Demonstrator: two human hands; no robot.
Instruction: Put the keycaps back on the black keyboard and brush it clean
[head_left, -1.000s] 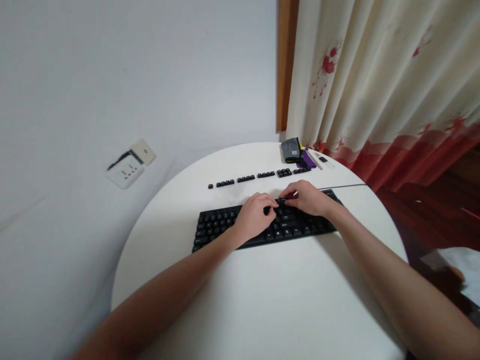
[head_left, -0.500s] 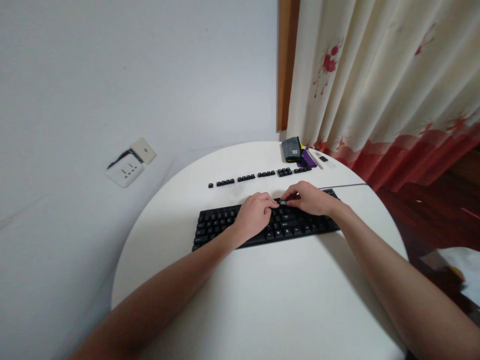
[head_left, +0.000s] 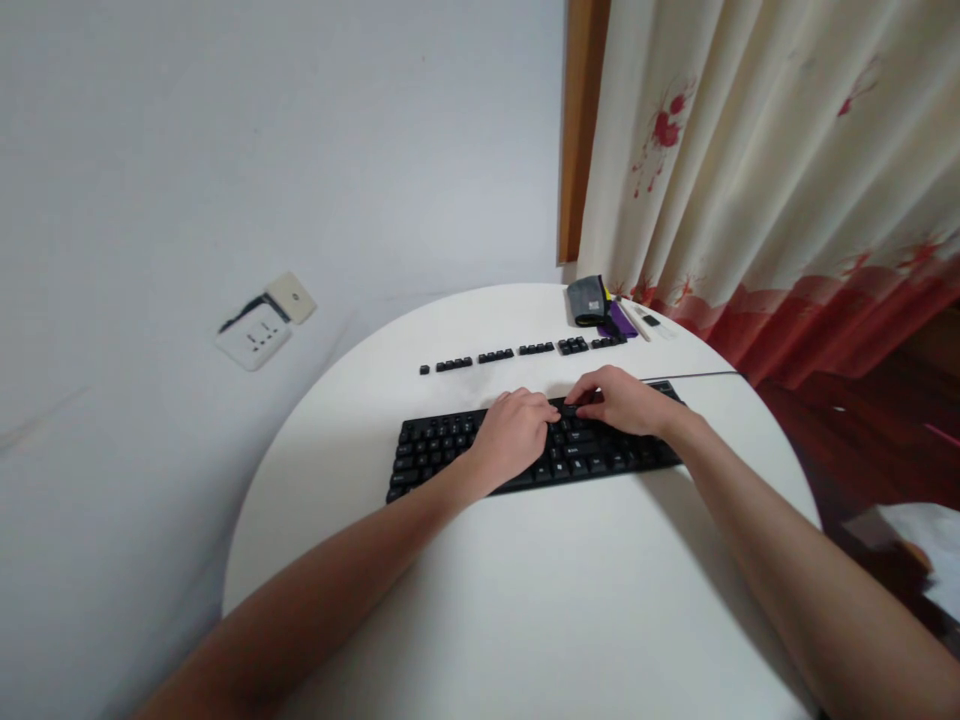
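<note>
Saw the black keyboard [head_left: 576, 450] lying flat on the white table [head_left: 525, 590], slightly skewed, right under both hands. Seemed partway through — plenty of keys seated at the left end and along the near edge, others off the board altogether. Couldn't say from this whether coming off or going back on, and couldn't count bare spots with the far middle part covered up.

Found the left hand [head_left: 515, 432] laid over the middle of the board, fingers bent, tips down near the far edge. Couldn't tell if gripping a key or just resting there. Spotted the right hand [head_left: 615, 400] opposite, thumb and index close together around a dark patch near that same edge, just beside the left fingertips. Looked like a pinch, maybe on a key — too dark to be sure of any real hold.

Past the board, noticed loose keycaps [head_left: 536, 349] set out in a neat row of small clusters, plus a lone cap [head_left: 424, 369] at the left end. Farther out, saw a thin cable [head_left: 694, 376] running to the right edge, then a grey pouch [head_left: 588, 302] and purple cloth [head_left: 619, 321] near the far rim. Also caught a wall socket [head_left: 257, 338] and a patterned curtain [head_left: 750, 150].
</note>
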